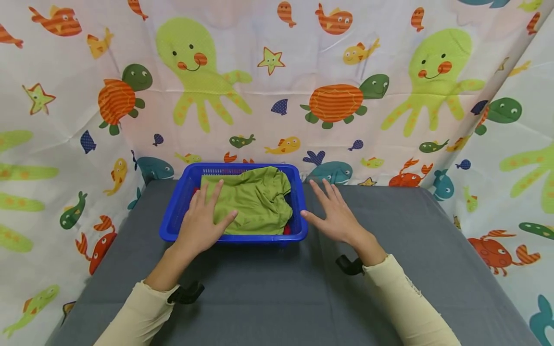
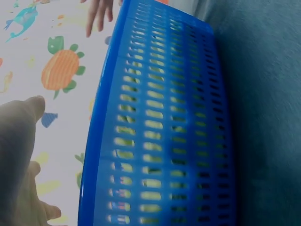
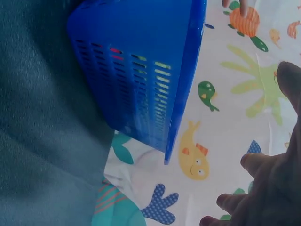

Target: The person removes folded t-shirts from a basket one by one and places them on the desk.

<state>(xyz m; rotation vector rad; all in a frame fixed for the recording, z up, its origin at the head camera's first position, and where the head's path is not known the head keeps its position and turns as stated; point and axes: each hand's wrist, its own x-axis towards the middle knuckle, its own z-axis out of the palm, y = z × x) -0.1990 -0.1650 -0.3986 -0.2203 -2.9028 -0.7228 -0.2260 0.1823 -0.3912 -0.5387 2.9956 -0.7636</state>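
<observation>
Green cloth (image 1: 253, 206) lies loosely crumpled inside a blue basket (image 1: 259, 238), and it covers most of the inside that we can see. Near the front right corner, a bit of something red (image 1: 287, 229) shows under the cloth, but too little of it is visible for us to say what it is. The basket stands on the grey bench (image 1: 268, 298), at its far side, close to the printed curtain (image 1: 259, 105).

Our left hand (image 1: 201, 221) is above the left front part of the basket, with the fingers spread wide and the thumb well apart; it has hold of nothing. Our right hand (image 1: 335, 214) is also widely opened and holds nothing. It is just beside the basket's right rim, with the thumb toward it, and the right wrist view shows a gap between them.

On both arms we wear cream sleeves (image 1: 411, 302), and at each wrist a black piece (image 1: 186, 293) sticks out. Through the slots of the basket wall, the wrist views show us some green.
</observation>
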